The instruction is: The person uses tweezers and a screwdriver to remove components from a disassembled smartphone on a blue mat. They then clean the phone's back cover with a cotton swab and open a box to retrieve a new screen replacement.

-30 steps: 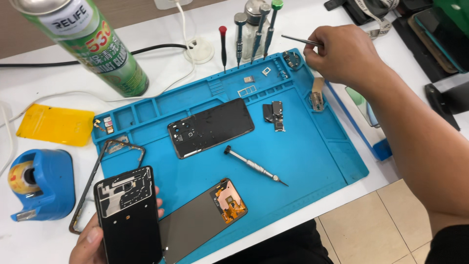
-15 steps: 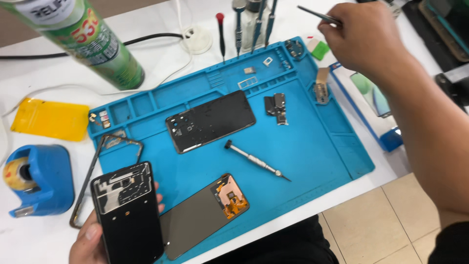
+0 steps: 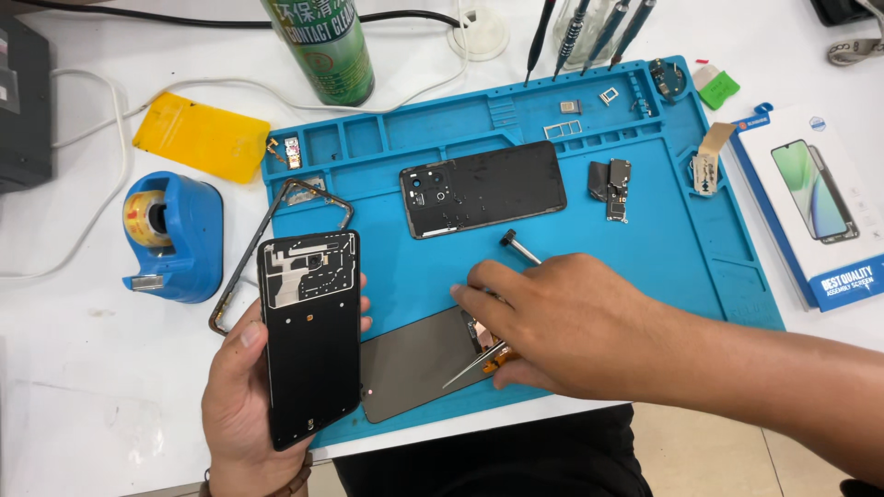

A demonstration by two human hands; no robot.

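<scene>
While the left hand grips the opened phone body by its long edges above the blue mat, the right hand pinches thin tweezers over the loose screen panel lying at the mat's near edge; that panel looks light, thin, stiff and brittle, with a delicate flex beside the tweezers; best held by its rim, never the glass face or flex.

A green spray can stands at the back of the white tabletop, beside a yellow card. A blue tape dispenser sits left of the blue mat; a phone box lies right of it.
</scene>
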